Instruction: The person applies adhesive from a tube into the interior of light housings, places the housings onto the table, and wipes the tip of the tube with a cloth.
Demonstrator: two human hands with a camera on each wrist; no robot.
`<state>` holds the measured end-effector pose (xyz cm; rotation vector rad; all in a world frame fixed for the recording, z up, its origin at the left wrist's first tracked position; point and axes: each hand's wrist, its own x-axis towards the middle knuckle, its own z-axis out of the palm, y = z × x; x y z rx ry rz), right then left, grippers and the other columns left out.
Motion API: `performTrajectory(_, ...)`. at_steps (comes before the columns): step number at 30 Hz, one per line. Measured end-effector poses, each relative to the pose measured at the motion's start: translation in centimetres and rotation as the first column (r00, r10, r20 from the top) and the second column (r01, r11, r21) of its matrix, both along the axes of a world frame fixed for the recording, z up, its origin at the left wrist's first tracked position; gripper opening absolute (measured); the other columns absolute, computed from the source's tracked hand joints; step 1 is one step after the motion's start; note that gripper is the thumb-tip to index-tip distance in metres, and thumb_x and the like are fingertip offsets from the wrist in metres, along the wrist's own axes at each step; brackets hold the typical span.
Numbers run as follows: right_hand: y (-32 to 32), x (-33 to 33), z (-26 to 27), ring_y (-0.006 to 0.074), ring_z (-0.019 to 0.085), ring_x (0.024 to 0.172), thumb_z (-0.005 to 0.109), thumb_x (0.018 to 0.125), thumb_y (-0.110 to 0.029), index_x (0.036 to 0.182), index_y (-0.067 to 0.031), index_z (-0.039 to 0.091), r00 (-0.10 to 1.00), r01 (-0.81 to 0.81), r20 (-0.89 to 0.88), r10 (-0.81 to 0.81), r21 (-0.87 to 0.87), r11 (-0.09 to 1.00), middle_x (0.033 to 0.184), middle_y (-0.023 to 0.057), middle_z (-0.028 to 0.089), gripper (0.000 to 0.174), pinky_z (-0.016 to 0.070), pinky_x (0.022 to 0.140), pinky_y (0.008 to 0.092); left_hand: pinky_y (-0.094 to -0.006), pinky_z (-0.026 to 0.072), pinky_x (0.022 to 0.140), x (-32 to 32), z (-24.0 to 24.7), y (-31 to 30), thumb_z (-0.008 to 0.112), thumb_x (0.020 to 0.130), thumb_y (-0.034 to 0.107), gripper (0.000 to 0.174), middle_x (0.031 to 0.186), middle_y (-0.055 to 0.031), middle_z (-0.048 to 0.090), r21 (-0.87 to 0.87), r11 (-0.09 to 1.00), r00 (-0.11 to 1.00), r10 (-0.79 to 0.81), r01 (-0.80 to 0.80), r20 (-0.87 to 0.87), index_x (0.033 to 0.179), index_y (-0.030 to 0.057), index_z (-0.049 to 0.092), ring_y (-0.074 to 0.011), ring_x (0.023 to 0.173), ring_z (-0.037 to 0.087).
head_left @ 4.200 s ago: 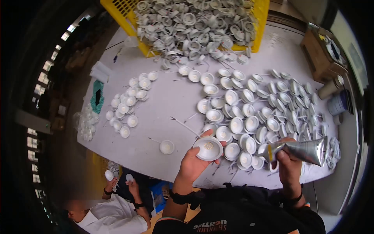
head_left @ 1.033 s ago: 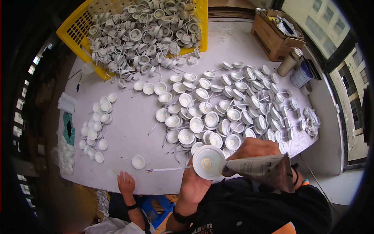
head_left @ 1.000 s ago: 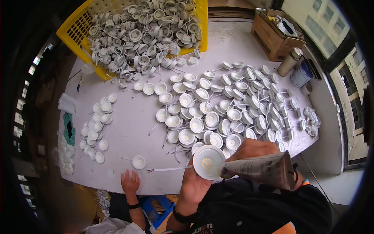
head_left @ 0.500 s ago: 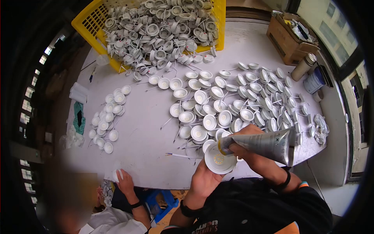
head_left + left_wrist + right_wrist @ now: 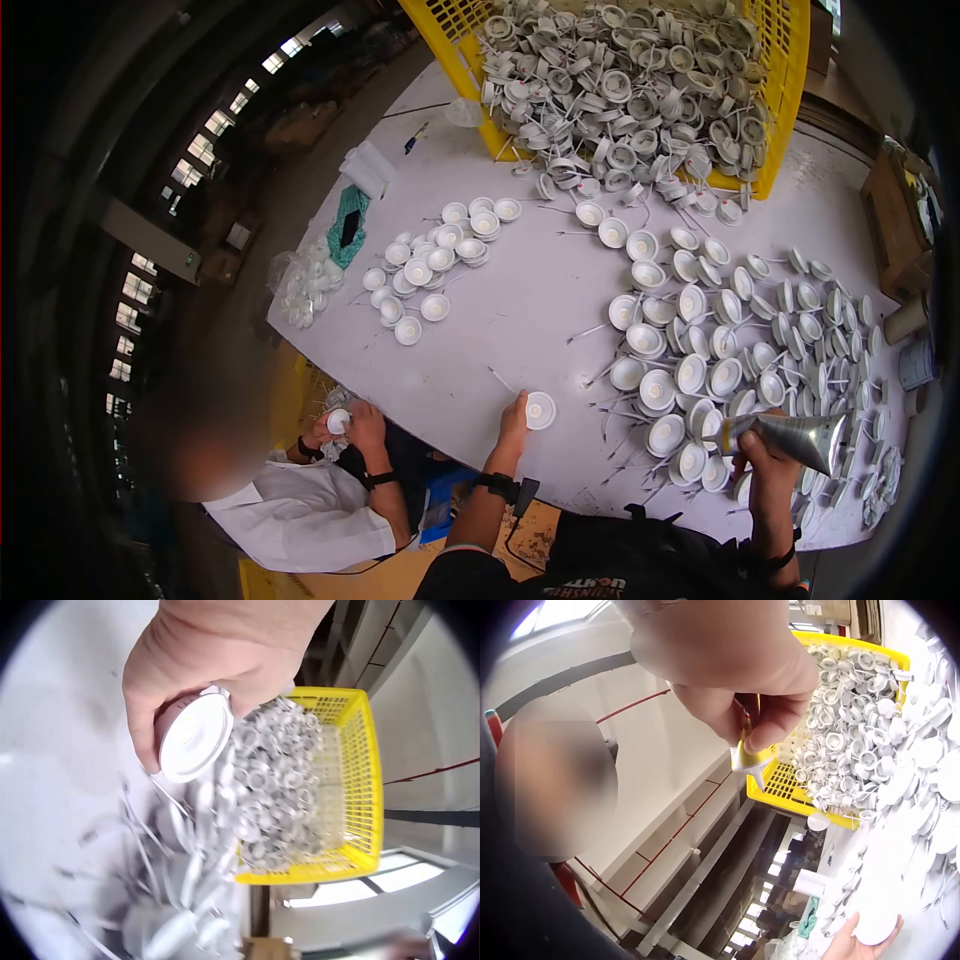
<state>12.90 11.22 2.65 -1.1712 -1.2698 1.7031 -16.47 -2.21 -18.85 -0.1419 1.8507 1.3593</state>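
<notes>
My left hand (image 5: 513, 428) grips a white LED downlight (image 5: 540, 411) by its edge, over the table's front part. Its lamp face points up and a thin wire trails off behind it. In the left wrist view, thumb and fingers curl round the body of this downlight (image 5: 196, 739). Off to the right, my right hand (image 5: 768, 470) holds a silver squeeze tube (image 5: 805, 440) with a yellow band, above the crowd of downlights (image 5: 690, 373). The right wrist view shows the tube's pale nozzle (image 5: 751, 763) protruding below the fingers, apart from any lamp.
A yellow crate (image 5: 783, 95) full of lamp parts stands at the back. A smaller cluster of downlights (image 5: 418, 271) lies left, near a bag of clear covers (image 5: 303, 287). At front left, another person (image 5: 310, 510) handles a lamp. A cardboard box (image 5: 893, 225) stands far right.
The tube has left the downlight and gone right with my right hand. My left hand has carried the downlight leftward over the table. The head view has turned left.
</notes>
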Motion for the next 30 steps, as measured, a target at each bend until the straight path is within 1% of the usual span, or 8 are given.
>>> performTrajectory(4, 1.1, -1.0, -1.2, 0.0104, 0.045, 0.047, 0.055, 0.07, -0.008, 0.078, -0.0005, 0.045, 0.997, 0.063, 0.043, -0.064, 0.025, 0.998, 0.064, 0.005, 0.046, 0.016, 0.0378, 0.04, 0.0199, -0.0321, 0.0419, 0.071, -4.3, -3.2, -0.9, 0.042, 0.078, 0.045, 0.05, 0.083, -0.0158, 0.058, -0.287, 0.952, 0.961, -0.17, 0.104, -0.216, 0.083, -0.0018, 0.057, -0.0255, 0.083, 0.054)
performTrajectory(6, 1.8, -1.8, -1.5, 0.0103, 0.044, 0.045, 0.055, 0.07, -0.009, 0.079, 0.0, 0.045, 0.997, 0.064, 0.049, -0.066, 0.041, 0.997, 0.064, 0.005, 0.046, 0.016, 0.0371, 0.039, 0.0199, -0.0328, 0.0408, 0.071, -7.4, -3.4, -1.0, 0.042, 0.078, 0.044, 0.051, 0.08, -0.0191, 0.057, -0.642, 0.748, 0.737, -0.527, 0.167, -0.422, 0.078, -0.0049, 0.056, -0.0281, 0.08, 0.054)
performTrajectory(9, 2.8, -2.7, -2.1, 0.0107, 0.044, 0.044, 0.057, 0.069, -0.011, 0.081, 0.0009, 0.045, 0.989, 0.133, 0.059, -0.136, 0.048, 0.99, 0.064, 0.0058, 0.046, 0.021, 0.0358, 0.036, 0.0201, -0.0332, 0.0415, 0.062, -13.6, -3.8, 0.0, 0.049, 0.076, 0.038, 0.043, 0.074, -0.0153, 0.057, -0.288, 0.952, 0.772, -0.107, -0.101, -0.627, 0.077, -0.0045, 0.057, -0.0239, 0.065, 0.054)
performTrajectory(13, 4.1, -3.0, -4.2, 0.0086, 0.042, 0.047, 0.056, 0.073, -0.012, 0.1, 0.0023, 0.041, 0.987, 0.133, 0.076, -0.139, 0.087, 0.987, 0.068, 0.0034, 0.046, 0.035, 0.0345, 0.036, 0.0189, -0.0284, 0.0372, 0.044, -22.6, -5.8, 2.1, 0.055, 0.073, 0.03, 0.033, 0.062, -0.0092, 0.053, 0.07, 0.892, 0.763, 0.421, -0.447, -0.491, 0.075, -0.0038, 0.055, -0.0165, 0.051, 0.048)
performTrajectory(18, 5.2, -4.2, -5.1, 0.0086, 0.041, 0.046, 0.057, 0.073, -0.015, 0.102, 0.0028, 0.04, 0.988, 0.106, 0.108, -0.113, 0.066, 0.992, 0.067, 0.0028, 0.044, 0.038, 0.0335, 0.035, 0.0194, -0.0282, 0.0361, 0.045, -26.5, -5.4, 4.5, 0.055, 0.071, 0.03, 0.027, 0.062, -0.0016, 0.044, -0.044, 0.843, 0.786, 0.479, -0.536, -0.392, 0.082, 0.005, 0.05, -0.0118, 0.051, 0.041)
performTrajectory(24, 5.4, -3.8, -5.4, 0.0082, 0.041, 0.048, 0.058, 0.073, -0.016, 0.102, 0.002, 0.041, 0.986, 0.131, 0.097, -0.138, 0.075, 0.989, 0.067, 0.0024, 0.045, 0.038, 0.0335, 0.036, 0.0192, -0.0304, 0.0425, 0.053, -24.0, -2.5, 5.2, 0.053, 0.068, 0.023, 0.028, 0.069, -0.0059, 0.05, -0.241, 0.897, 0.899, 0.282, -0.371, -0.334, 0.087, 0.0032, 0.049, -0.0164, 0.06, 0.051)
performTrajectory(26, 5.1, -3.3, -5.0, 0.0081, 0.041, 0.048, 0.057, 0.073, -0.014, 0.102, 0.0016, 0.041, 0.985, 0.15, 0.071, -0.156, 0.078, 0.986, 0.068, 0.0027, 0.045, 0.037, 0.0339, 0.036, 0.0191, -0.0268, 0.0461, 0.053, -20.8, -0.2, 5.1, 0.049, 0.07, 0.019, 0.03, 0.075, -0.0111, 0.055, 0.039, 0.978, 0.979, 0.203, -0.204, 0.036, 0.092, -0.0016, 0.05, -0.0195, 0.066, 0.057)
performTrajectory(30, 4.3, -1.8, -3.5, 0.0077, 0.042, 0.047, 0.057, 0.073, -0.016, 0.1, 0.0009, 0.042, 0.99, 0.133, 0.039, -0.135, 0.046, 0.99, 0.068, 0.0027, 0.046, 0.035, 0.0342, 0.037, 0.0186, -0.0277, 0.0452, 0.062, -12.1, 5.7, 4.8, 0.042, 0.073, 0.011, 0.031, 0.09, -0.0162, 0.054, 0.455, 0.88, 0.972, 0.031, -0.138, 0.233, 0.102, 0.0012, 0.043, -0.0208, 0.073, 0.055)
